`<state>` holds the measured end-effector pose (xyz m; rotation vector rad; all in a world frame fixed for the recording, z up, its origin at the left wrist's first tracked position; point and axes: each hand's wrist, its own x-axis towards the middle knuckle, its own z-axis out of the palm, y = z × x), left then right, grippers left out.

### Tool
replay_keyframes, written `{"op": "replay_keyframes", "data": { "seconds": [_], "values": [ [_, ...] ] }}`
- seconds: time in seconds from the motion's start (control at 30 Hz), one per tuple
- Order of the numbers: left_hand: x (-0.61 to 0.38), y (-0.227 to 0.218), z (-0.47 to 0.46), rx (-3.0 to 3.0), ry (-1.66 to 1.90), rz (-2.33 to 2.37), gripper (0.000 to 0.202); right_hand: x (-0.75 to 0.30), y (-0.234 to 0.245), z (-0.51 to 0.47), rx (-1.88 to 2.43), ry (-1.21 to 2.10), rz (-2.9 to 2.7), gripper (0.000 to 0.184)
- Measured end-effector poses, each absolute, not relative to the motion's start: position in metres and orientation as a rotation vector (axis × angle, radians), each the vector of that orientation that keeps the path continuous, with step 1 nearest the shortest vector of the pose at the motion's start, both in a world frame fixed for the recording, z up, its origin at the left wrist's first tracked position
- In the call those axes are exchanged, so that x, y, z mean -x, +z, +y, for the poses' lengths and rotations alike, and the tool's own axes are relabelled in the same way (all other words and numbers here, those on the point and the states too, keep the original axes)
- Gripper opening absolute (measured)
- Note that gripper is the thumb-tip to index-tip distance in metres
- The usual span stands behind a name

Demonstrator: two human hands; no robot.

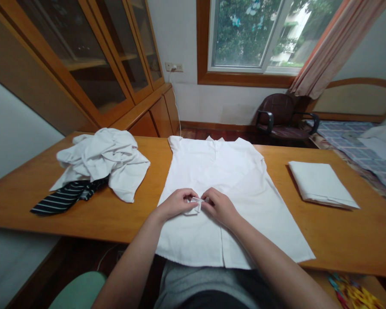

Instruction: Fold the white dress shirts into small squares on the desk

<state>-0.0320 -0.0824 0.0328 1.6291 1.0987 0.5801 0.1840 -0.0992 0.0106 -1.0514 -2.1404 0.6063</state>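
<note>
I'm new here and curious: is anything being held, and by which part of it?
A small folded white piece, apparently a cuff of the white shirt: the left hand pinches its left side, the right hand its right edge.

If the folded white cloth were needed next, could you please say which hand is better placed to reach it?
Probably the right hand, which is nearer the folded white cloth; the left hand is farther away, over the shirt.

The left hand (177, 202) and right hand (221, 207) partly cover a white piece (195, 207), its details too small to tell. At left, crumpled cloth (99, 152) hides part of the striped tie (62, 198). The view's bottom edge crops the rounded green seat (80, 294).
</note>
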Motion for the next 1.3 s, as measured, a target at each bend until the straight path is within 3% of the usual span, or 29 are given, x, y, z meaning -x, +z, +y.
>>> {"op": "replay_keyframes", "data": {
  "seconds": [0.47, 0.73, 0.97, 1.3],
  "values": [
    [0.030, 0.033, -0.083, -1.706, 0.669, 1.065, 0.024, -0.184, 0.008, -0.100, 1.092, 0.556, -2.136, 0.011],
    [0.031, 0.029, -0.084, -1.696, 0.665, 1.160, 0.022, -0.182, 0.009, -0.104, 1.028, 0.396, -2.206, 0.004],
    [0.031, 0.023, -0.082, -1.507, 0.705, 1.104, 0.040, -0.182, 0.004, -0.106, 0.930, 0.221, -2.267, 0.017],
    [0.033, 0.026, -0.081, -1.428, 0.736, 1.036, 0.037, -0.187, 0.004, -0.103, 0.774, 0.225, -2.218, 0.020]
  ]
}}
